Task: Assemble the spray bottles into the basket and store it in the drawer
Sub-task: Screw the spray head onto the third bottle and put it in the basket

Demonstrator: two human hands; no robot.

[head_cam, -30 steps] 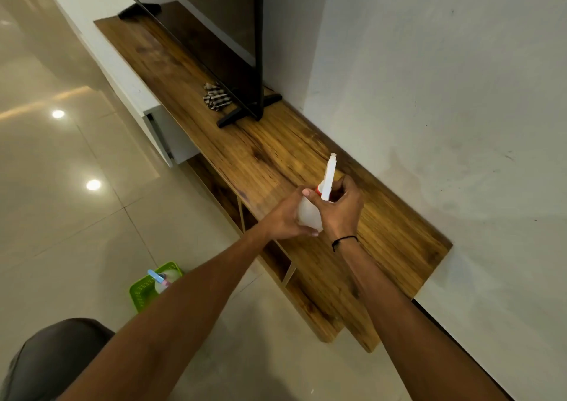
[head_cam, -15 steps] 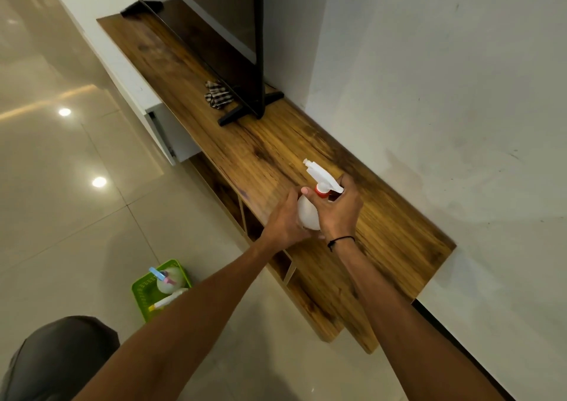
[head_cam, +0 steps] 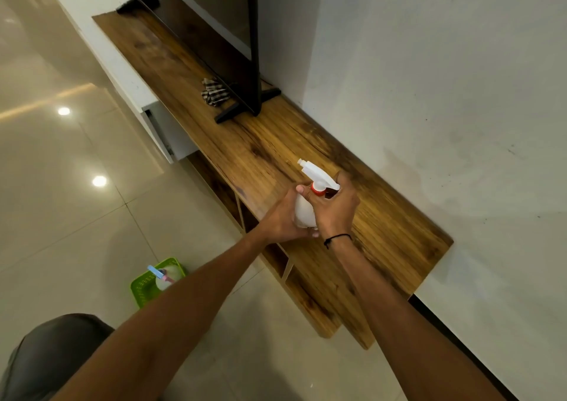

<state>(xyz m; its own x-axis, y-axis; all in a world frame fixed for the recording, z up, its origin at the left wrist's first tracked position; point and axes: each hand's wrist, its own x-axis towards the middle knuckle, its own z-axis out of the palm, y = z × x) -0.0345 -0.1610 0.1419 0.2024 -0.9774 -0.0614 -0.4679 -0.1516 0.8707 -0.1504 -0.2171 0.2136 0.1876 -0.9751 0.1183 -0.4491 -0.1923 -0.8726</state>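
Both hands grip spray bottle above shelf edge.

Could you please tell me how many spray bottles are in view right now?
2: a white spray bottle held by both hands above the wooden shelf, and a blue-nozzled bottle in the green basket on the floor. The left arm may hide others.

Both arms reach forward, left hand and right hand curled together.
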